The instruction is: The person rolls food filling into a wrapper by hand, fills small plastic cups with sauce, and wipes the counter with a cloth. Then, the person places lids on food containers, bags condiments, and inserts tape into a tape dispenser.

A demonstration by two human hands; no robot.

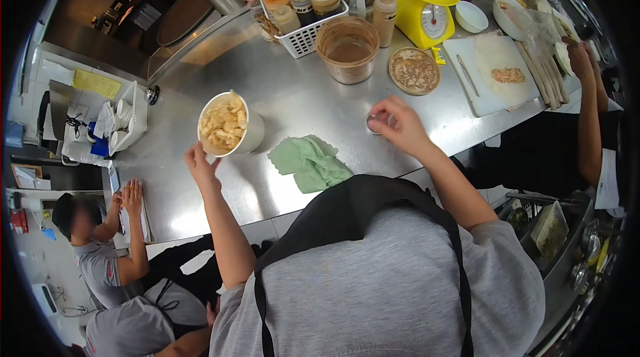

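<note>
My left hand touches the lower left side of a white tub filled with pale yellow chunks. Over the steel counter, my right hand has its fingers pinched on a small dark round object, too small to name. Between my hands lies a crumpled green cloth. Beyond my right hand stand a large brown-coated tub and a round brown-smeared lid.
A white basket of sauce bottles, a yellow scale and a cutting board line the back. A co-worker's arm is at the right; two people are at the lower left.
</note>
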